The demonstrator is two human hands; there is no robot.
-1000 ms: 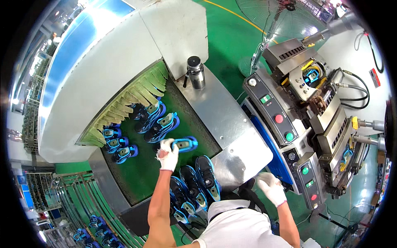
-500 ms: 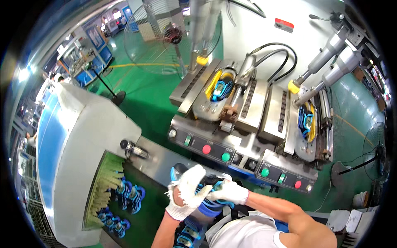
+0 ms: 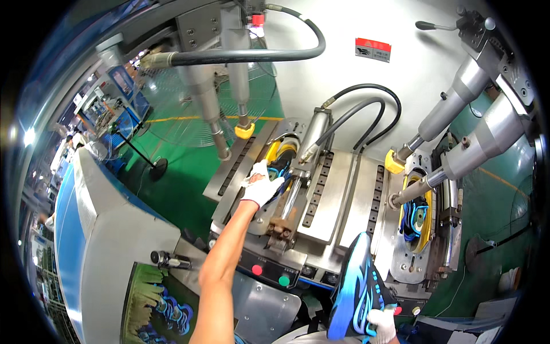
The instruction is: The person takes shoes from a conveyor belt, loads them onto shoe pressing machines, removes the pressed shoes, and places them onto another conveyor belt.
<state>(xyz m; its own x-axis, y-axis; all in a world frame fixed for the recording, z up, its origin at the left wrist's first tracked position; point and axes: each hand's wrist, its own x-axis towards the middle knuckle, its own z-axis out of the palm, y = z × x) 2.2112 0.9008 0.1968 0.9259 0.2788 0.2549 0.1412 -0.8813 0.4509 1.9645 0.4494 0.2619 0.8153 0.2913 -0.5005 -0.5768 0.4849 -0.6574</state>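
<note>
My left hand [image 3: 260, 186], in a white glove, reaches up into the left station of a grey pressing machine [image 3: 338, 200] and grips a blue and black shoe [image 3: 282, 169] sitting in its yellow cradle. My right hand [image 3: 382, 324], also gloved, holds another blue and black shoe [image 3: 355, 286] upright near the bottom edge, sole side turned to me. A third shoe of the same kind [image 3: 413, 218] sits in the right station's yellow cradle under two slanted steel cylinders [image 3: 458, 137].
Red [image 3: 257, 269] and green [image 3: 283, 281] buttons sit on the machine's front panel. At lower left a conveyor tunnel [image 3: 103, 229] with yellow-green strip curtains [image 3: 143, 295] has blue shoes [image 3: 172, 312] on its belt. Black hoses [image 3: 355, 109] arc above the machine. A floor fan [image 3: 177, 97] stands behind.
The view swung from the conveyor up to the pressing machine. My left hand left the shoe both hands held and reached into the left station; my right hand keeps that shoe.
</note>
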